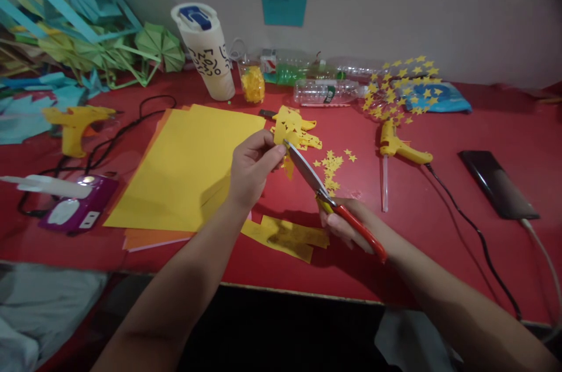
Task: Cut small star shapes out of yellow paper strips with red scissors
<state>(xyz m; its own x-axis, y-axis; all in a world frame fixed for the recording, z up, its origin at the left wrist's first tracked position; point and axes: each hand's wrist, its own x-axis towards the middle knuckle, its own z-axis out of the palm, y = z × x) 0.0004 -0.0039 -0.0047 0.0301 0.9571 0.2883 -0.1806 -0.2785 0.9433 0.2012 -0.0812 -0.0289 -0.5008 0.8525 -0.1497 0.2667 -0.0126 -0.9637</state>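
My left hand (pixel 251 170) pinches a small piece of yellow paper (pixel 280 134) between thumb and fingers. In my right hand (pixel 340 230) is a pair of scissors (pixel 307 171) with red handles, their blades pointing up and left. The blade tips meet the paper's edge beside my left thumb. Behind the paper lie yellow scraps (pixel 312 141) with cut-out holes. A pile of small yellow paper stars (pixel 331 168) rests on the red table right of the blades. Yellow paper strips (pixel 285 235) lie below, between my wrists.
Stacked yellow sheets (pixel 184 173) lie left. Yellow glue guns stand left (pixel 74 126) and right (pixel 406 151), with trailing cords. Around them are a purple power strip (pixel 81 208), a phone (pixel 496 184), a tumbler (pixel 208 61), plastic bottles (pixel 327 92) and a star cluster (pixel 395 91).
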